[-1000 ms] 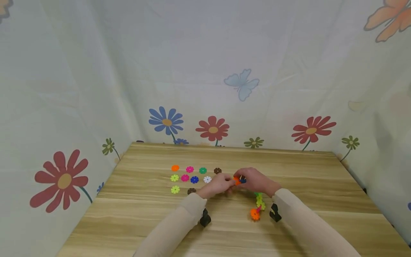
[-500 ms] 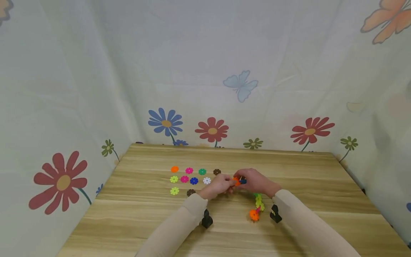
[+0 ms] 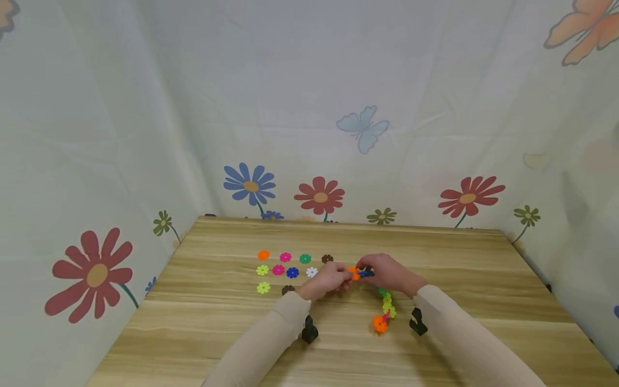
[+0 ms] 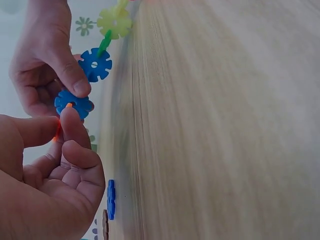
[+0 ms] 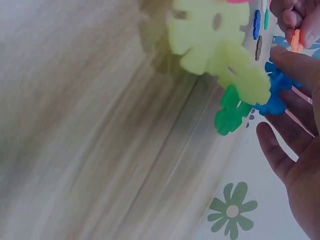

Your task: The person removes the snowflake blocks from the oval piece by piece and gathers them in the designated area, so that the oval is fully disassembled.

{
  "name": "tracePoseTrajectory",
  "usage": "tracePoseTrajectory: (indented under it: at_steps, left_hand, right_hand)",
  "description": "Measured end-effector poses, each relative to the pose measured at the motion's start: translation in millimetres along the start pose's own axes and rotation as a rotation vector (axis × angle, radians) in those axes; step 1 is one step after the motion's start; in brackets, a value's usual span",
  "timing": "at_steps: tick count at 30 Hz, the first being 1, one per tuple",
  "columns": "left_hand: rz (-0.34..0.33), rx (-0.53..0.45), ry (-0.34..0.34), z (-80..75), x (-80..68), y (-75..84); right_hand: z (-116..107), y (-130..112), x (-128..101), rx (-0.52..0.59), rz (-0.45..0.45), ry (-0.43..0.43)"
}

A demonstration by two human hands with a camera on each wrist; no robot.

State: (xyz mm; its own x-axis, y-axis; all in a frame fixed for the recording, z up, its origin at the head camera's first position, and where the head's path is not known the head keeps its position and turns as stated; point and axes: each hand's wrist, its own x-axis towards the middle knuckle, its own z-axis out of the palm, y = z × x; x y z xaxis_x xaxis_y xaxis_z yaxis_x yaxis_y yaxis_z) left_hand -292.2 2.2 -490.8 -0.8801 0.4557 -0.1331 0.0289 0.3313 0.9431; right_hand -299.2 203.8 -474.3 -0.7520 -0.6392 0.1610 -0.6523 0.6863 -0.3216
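Note:
Over the middle of the wooden table point(image 3: 464, 258) my left hand point(image 3: 345, 277) pinches an orange flower-shaped disc point(image 3: 354, 273) between thumb and fingers. My right hand point(image 3: 365, 269) grips the blue end disc point(image 3: 367, 273) of a chain of joined discs point(image 3: 386, 306). The orange disc meets that blue disc edge to edge. In the left wrist view the blue end disc point(image 4: 73, 103) sits under the right thumb, with a second blue disc point(image 4: 95, 65) behind it. In the right wrist view the chain runs yellow-green point(image 5: 210, 30), green point(image 5: 231, 111), then blue point(image 5: 277, 91).
Several loose discs lie in rows left of my hands, among them orange point(image 3: 263, 255), pink point(image 3: 278, 269), blue point(image 3: 292, 272), white point(image 3: 311, 272) and brown point(image 3: 288, 289). The chain's orange tail point(image 3: 380, 323) rests on the table. Flower-printed cloth walls close in the back and sides.
The hands stay together at the same spot. The chain's hanging tail has shifted slightly to the left.

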Motion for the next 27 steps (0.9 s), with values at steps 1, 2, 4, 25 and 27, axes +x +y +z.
tracePoseTrajectory:
  at_steps: [1, 2, 4, 25, 27]
  left_hand:
    - [-0.001, 0.000, -0.002, -0.4, 0.5, -0.9]
    - [-0.003, -0.001, -0.004, -0.9, 0.9, -1.7]
    - [-0.008, 0.003, -0.003, -2.2, 2.0, -3.0]
    - [-0.176, -0.205, 0.189, 4.9, 11.3, 2.1]
    - [-0.178, -0.207, 0.196, 5.0, 11.1, 3.1]
  right_hand:
    - [0, 0, 0, 0.002, 0.005, -0.004]
    - [0, 0, -1, 0.001, 0.011, -0.006]
    - [-1, 0, -2, -0.001, 0.024, -0.010]
    - [-3, -1, -3, -0.005, -0.005, -0.046]
    - [-3, -1, -3, 0.000, -0.006, -0.046]
